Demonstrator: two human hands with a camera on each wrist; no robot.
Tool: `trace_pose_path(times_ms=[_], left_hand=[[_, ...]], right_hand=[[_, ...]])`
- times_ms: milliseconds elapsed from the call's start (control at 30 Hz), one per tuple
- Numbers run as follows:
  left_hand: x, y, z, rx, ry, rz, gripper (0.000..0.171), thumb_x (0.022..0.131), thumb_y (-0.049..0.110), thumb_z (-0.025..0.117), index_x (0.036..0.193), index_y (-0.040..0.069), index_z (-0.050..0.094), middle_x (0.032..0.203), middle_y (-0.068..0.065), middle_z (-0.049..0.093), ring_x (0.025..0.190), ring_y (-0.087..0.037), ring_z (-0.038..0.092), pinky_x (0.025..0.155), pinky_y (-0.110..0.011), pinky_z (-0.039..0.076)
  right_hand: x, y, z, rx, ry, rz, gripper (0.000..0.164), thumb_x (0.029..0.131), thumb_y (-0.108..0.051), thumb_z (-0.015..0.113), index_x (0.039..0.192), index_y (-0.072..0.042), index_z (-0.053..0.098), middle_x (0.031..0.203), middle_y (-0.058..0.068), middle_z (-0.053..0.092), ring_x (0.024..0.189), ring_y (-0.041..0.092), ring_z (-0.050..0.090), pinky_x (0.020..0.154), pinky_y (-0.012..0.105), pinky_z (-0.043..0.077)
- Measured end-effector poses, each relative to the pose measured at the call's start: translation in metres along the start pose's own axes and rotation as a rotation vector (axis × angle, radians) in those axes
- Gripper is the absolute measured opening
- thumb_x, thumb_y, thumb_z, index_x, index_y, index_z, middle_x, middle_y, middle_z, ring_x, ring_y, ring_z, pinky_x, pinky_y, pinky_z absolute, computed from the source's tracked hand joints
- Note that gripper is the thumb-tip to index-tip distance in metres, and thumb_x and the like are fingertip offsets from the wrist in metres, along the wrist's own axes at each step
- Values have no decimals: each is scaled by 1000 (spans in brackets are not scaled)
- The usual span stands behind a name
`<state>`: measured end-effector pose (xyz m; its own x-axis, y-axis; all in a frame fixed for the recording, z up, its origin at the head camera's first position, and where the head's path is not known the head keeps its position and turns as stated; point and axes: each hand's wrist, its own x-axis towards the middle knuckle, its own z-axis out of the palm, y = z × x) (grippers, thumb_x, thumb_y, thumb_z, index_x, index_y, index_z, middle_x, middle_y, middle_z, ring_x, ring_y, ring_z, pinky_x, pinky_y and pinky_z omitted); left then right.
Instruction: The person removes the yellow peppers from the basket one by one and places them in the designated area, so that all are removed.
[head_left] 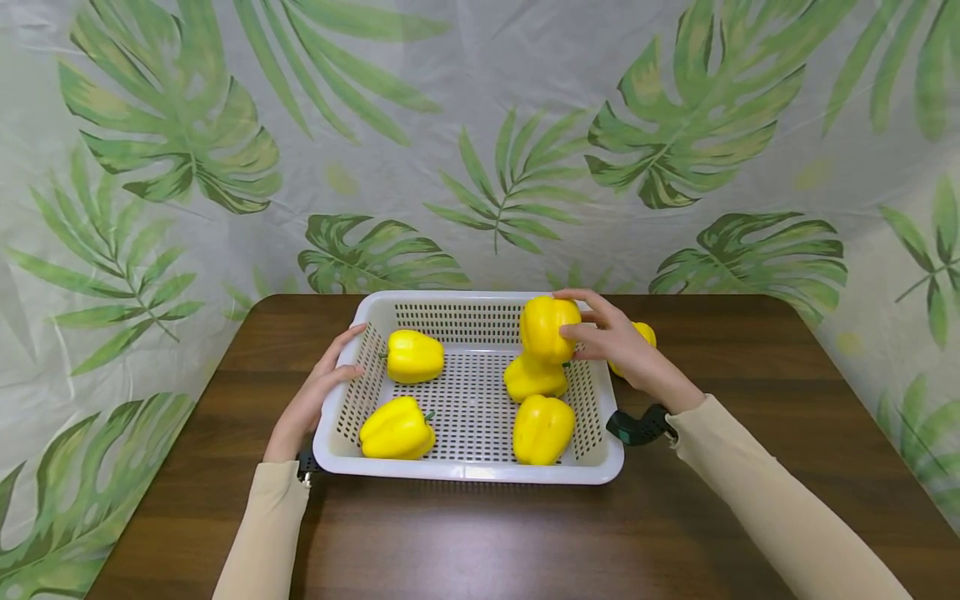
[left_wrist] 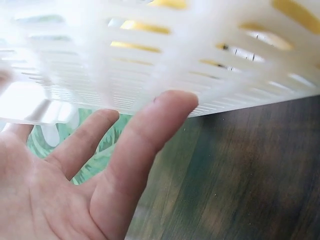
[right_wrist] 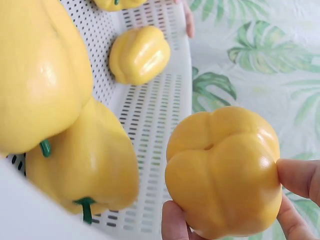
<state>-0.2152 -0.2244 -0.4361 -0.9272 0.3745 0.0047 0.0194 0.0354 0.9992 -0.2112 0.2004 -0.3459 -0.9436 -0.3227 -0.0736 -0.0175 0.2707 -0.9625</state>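
Observation:
My right hand [head_left: 618, 346] grips a yellow bell pepper [right_wrist: 222, 170] between thumb and fingers, at the right back part of a white plastic basket [head_left: 465, 472]. From the head, the held bell pepper [head_left: 550, 327] overlaps a bell pepper [head_left: 535, 380] in the basket; a front right one [head_left: 543, 429] is nearby. At the left end are two more, a back bell pepper [head_left: 415, 357] and a front one [head_left: 396, 429]. My left hand [head_left: 311, 396] touches the basket's left side with extended fingers; its thumb [left_wrist: 145, 145] rests against the slotted outer wall.
Another yellow bell pepper [head_left: 643, 335] sits on the brown wooden table [head_left: 480, 542] just right of the basket, partly hidden by my right hand. A leaf-patterned cloth [head_left: 495, 125] hangs behind the table.

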Motion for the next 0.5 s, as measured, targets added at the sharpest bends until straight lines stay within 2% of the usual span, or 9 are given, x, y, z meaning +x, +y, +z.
trace_pose_path(times_ms=[200, 500], left_hand=[[0, 1, 0, 15, 5, 0, 61, 97, 8, 40, 152, 21, 17, 153, -19, 15, 125, -51, 34, 86, -59, 43], [0, 0, 0, 15, 2, -10, 61, 97, 9, 40, 152, 22, 17, 154, -17, 14, 125, -51, 33, 86, -60, 43]], right_hand=[[-6, 1, -12, -6, 23, -5, 55, 96, -21, 57, 146, -14, 35, 135, 23, 37, 114, 37, 47, 87, 49, 48], [-13, 7, -22, 12, 66, 10, 55, 96, -18, 56, 147, -14, 33, 139, 22, 33, 118, 37, 44, 85, 45, 50]])
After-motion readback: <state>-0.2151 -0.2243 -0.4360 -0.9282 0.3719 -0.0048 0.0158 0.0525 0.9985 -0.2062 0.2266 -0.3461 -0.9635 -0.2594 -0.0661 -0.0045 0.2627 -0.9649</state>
